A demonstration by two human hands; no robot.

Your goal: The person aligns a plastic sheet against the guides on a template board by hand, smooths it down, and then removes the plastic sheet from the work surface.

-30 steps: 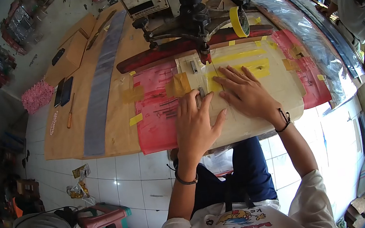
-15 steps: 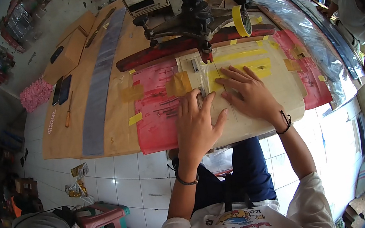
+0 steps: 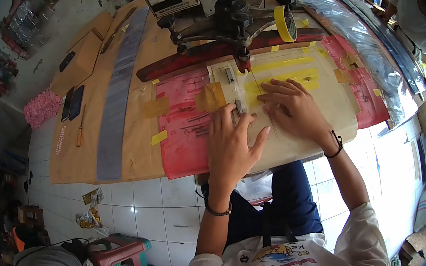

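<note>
A clear-covered beige sheet (image 3: 325, 123) with strips of yellow tape lies before me. My left hand (image 3: 231, 144) rests on its left part, fingers apart, the index fingertip beside a small metal bar (image 3: 238, 107). A second small metal bar (image 3: 229, 75) lies farther back. My right hand (image 3: 295, 110) is on the sheet at the yellow tape (image 3: 256, 92), fingers somewhat bent, palm down, nothing visible in it. A thin dark line runs between my hands. Just beyond them stands a machine head (image 3: 243, 64) with a red-tipped lower end.
Red sheeting (image 3: 184, 155) flanks the work on both sides. A long red bar (image 3: 188, 63) and a tape roll (image 3: 285, 24) sit at the machine. Leftward are a grey strip (image 3: 114, 119), a screwdriver (image 3: 80, 131) and phones (image 3: 75, 102). Other people are at lower left and far right.
My right hand's fingers have drawn in and bent more, and its thumb has tucked closer. The left hand stays in nearly the same place. The whole view has shifted slightly.
</note>
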